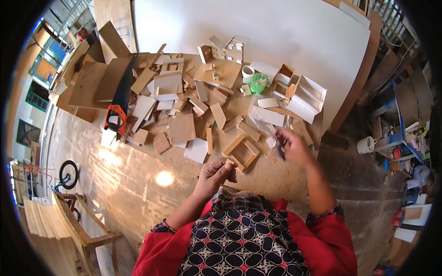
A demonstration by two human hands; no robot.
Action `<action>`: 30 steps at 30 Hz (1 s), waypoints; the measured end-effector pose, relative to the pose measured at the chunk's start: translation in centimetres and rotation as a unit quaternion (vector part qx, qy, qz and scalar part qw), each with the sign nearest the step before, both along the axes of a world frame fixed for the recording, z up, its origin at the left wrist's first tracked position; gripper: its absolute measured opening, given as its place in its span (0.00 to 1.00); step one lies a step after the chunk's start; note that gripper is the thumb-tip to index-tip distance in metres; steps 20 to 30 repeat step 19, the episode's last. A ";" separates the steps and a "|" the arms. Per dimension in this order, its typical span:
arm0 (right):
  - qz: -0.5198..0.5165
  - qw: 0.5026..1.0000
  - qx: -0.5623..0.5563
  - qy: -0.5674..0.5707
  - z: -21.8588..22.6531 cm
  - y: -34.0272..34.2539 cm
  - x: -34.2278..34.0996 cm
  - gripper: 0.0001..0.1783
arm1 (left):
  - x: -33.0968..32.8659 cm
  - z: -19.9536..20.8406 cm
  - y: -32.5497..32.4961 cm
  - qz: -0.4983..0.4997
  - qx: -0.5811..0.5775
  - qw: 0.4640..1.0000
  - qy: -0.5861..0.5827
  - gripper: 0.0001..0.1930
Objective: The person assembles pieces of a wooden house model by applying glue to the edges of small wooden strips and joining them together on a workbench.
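Note:
My left hand [215, 175] is closed in a pinch above the near edge of the worktable. Between its thumb and fingers sits a small pale wood piece [230, 162]. My right hand [294, 148] is raised to the right, its fingers curled together and blurred. Something greyish and smeared shows below those fingers; its kind cannot be made out. An open rectangular wooden frame [251, 162] lies on the table between my hands. Left of it are a square wooden board [182, 128] and a white panel [196, 151].
A handsaw with an orange handle [115, 120] lies at the left of the offcut pile. Farther back stand a small model house [234, 52] on a wooden base, a white cup [247, 73], a green container [258, 83] and white trays [307, 97]. A person [420, 175] is at far right.

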State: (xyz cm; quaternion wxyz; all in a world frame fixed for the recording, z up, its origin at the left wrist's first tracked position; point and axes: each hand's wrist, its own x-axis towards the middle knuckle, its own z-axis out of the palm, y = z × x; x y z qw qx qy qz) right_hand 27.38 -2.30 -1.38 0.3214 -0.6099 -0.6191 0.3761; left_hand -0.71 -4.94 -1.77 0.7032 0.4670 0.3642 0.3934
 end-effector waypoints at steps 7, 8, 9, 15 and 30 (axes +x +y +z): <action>0.178 0.983 -0.043 -0.022 2.7 -6.7 -3.8 0.28 | 0.4 -0.4 -0.1 -0.031 0.001 1.000 0.002 0.11; 0.169 0.985 -0.020 -0.028 2.4 -7.0 -4.0 0.29 | 0.5 -0.4 -0.1 -0.038 -0.012 0.999 0.005 0.10; 0.161 0.985 0.028 -0.049 2.5 -7.3 -4.2 0.32 | 0.6 -0.5 -0.3 -0.036 -0.004 0.999 0.017 0.09; 0.138 0.986 0.068 -0.057 1.6 -8.2 -4.3 0.37 | 1.2 -1.4 -0.9 -0.051 0.025 0.997 0.042 0.09; 0.132 0.979 0.116 -0.100 1.3 -8.7 -4.3 0.38 | 1.7 -1.8 -1.5 -0.067 0.044 0.996 0.049 0.11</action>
